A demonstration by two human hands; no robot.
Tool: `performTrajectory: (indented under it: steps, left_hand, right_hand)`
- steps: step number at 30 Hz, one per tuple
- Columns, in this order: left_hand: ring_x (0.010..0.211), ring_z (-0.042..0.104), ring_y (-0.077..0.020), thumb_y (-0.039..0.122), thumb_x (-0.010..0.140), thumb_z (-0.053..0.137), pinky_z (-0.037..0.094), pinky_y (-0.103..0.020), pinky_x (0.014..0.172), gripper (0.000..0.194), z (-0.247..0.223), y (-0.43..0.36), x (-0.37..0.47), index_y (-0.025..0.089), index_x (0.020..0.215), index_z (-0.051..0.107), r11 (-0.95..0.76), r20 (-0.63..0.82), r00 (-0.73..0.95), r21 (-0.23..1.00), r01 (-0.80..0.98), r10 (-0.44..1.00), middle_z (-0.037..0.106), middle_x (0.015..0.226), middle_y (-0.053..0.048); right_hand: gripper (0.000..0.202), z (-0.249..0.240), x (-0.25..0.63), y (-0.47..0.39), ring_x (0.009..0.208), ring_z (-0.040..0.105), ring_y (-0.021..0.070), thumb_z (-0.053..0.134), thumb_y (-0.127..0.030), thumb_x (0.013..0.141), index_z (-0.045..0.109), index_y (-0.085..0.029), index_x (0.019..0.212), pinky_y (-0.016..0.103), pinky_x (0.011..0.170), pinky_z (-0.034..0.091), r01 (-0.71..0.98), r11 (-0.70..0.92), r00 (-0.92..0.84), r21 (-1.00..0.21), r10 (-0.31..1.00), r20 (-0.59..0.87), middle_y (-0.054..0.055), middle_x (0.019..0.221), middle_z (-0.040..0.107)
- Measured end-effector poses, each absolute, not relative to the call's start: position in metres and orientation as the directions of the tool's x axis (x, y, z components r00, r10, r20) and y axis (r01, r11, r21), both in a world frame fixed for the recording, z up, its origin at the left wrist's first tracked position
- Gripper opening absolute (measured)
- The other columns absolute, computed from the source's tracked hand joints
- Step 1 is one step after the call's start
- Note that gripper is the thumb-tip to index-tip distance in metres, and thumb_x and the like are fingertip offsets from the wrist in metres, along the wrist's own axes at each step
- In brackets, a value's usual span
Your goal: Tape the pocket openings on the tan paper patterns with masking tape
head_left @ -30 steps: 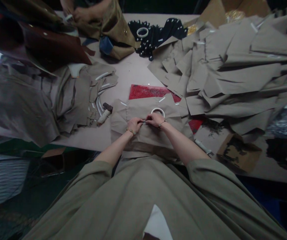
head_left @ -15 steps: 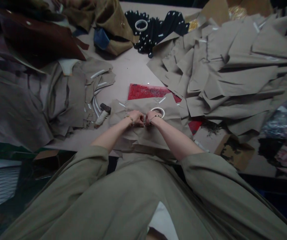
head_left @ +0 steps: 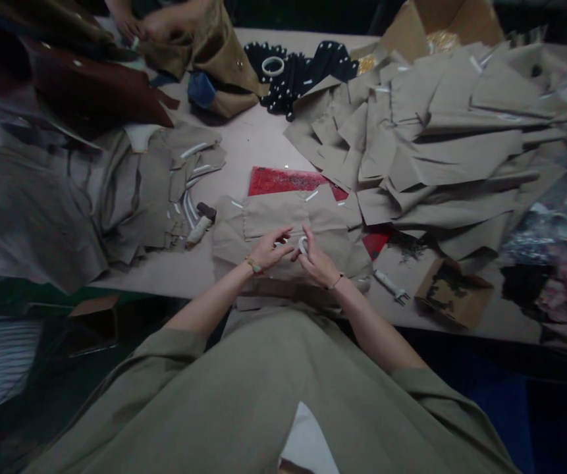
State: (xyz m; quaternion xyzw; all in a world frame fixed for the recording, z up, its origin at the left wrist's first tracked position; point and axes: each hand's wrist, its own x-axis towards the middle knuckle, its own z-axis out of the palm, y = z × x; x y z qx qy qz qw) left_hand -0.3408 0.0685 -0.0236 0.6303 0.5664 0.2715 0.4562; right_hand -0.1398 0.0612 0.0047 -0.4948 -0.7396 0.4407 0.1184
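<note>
My left hand (head_left: 268, 249) hovers over a grey-brown fabric piece (head_left: 276, 214), its thumb and fingers apart. A small white bit shows between those fingers; whether they touch it is unclear. In my right hand (head_left: 317, 262) is a narrow roll of white tape (head_left: 303, 246), seen nearly edge-on between thumb and fingers. The fabric piece has stitched lines and short white strips along its far edge. It lies partly over a red board (head_left: 283, 179).
Heaped grey-brown fabric pieces lie left (head_left: 139, 191) and right (head_left: 441, 138). A hammer (head_left: 200, 224) rests left of my hands, a pronged tool (head_left: 390, 287) and small cardboard box (head_left: 454, 293) to the right. Another person's hands (head_left: 164, 23) hold brown material at the far left.
My hands have come up off the fabric and drawn nearer to me, the left fingers spreading. The tape roll, formerly lying flat by my right hand, is now tilted within its fingers.
</note>
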Motion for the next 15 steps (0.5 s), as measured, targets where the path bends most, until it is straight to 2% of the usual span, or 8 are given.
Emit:
performTrajectory:
  steps: [3,5,7,9,11,13,15]
  left_hand:
    - [0.089,0.071,-0.0172,0.034,0.086,0.071,0.054,-0.024,0.068,0.028,-0.011,0.033,-0.314,0.016,0.108,0.076,-0.006,-0.060,0.194,0.947,0.322,0.979,0.076,0.110,-0.010]
    - [0.084,0.070,-0.0165,0.032,0.088,0.070,0.054,-0.025,0.068,0.017,-0.002,0.017,-0.301,0.016,0.090,0.077,-0.046,-0.009,0.160,0.940,0.339,0.987,0.076,0.098,-0.009]
    - [0.082,0.069,-0.0164,0.028,0.089,0.069,0.055,-0.027,0.072,0.013,0.006,0.005,-0.297,0.017,0.084,0.074,-0.091,0.030,0.148,0.901,0.425,0.988,0.075,0.088,-0.006]
    - [0.086,0.069,-0.0174,0.026,0.092,0.066,0.057,-0.030,0.078,0.011,0.012,-0.005,-0.299,0.019,0.085,0.072,-0.139,0.078,0.136,0.839,0.526,0.988,0.075,0.089,-0.006]
    - [0.099,0.069,-0.0203,0.026,0.093,0.065,0.057,-0.034,0.086,0.011,0.015,-0.013,-0.303,0.020,0.098,0.072,-0.187,0.152,0.110,0.776,0.603,0.982,0.075,0.105,-0.008]
    - [0.112,0.066,-0.0230,0.028,0.092,0.067,0.056,-0.036,0.092,0.025,0.015,-0.017,-0.306,0.020,0.116,0.069,-0.237,0.209,0.122,0.721,0.651,0.970,0.072,0.123,-0.011]
    - [0.112,0.066,-0.0235,0.029,0.093,0.067,0.055,-0.037,0.094,0.028,0.013,-0.019,-0.306,0.020,0.120,0.068,-0.264,0.195,0.179,0.667,0.697,0.964,0.073,0.121,-0.010]
  right_hand:
    - [0.080,0.009,-0.132,0.030,0.085,0.068,0.0229,0.037,-0.027,0.096,0.003,-0.011,0.167,0.038,0.088,0.053,0.575,0.088,-0.482,-0.813,0.839,-0.250,0.010,0.101,0.074]
    - [0.077,0.008,-0.128,0.016,0.081,0.069,0.0217,0.036,-0.028,0.097,0.006,-0.011,0.166,0.037,0.085,0.054,0.542,0.062,-0.475,-0.838,0.846,-0.244,0.009,0.097,0.074]
    - [0.071,0.007,-0.124,0.007,0.078,0.069,0.0207,0.037,-0.032,0.100,0.016,-0.012,0.164,0.035,0.082,0.054,0.502,0.018,-0.450,-0.865,0.859,-0.244,0.008,0.094,0.074]
    - [0.058,0.006,-0.120,0.003,0.075,0.069,0.0190,0.040,-0.038,0.102,0.037,-0.014,0.154,0.032,0.077,0.053,0.453,-0.025,-0.438,-0.891,0.864,-0.247,0.007,0.091,0.074]
    - [0.039,0.008,-0.116,0.002,0.074,0.069,0.0168,0.045,-0.041,0.102,0.058,-0.019,0.130,0.029,0.074,0.051,0.426,-0.033,-0.446,-0.904,0.862,-0.242,0.004,0.088,0.075]
    - [0.025,0.012,-0.114,0.002,0.074,0.068,0.0155,0.050,-0.039,0.101,0.065,-0.021,0.109,0.027,0.073,0.049,0.445,-0.003,-0.452,-0.895,0.863,-0.227,0.003,0.086,0.075]
    - [0.019,0.017,-0.113,0.004,0.076,0.067,0.0152,0.053,-0.036,0.100,0.066,-0.022,0.101,0.026,0.073,0.047,0.493,0.034,-0.442,-0.869,0.870,-0.217,0.002,0.086,0.075]
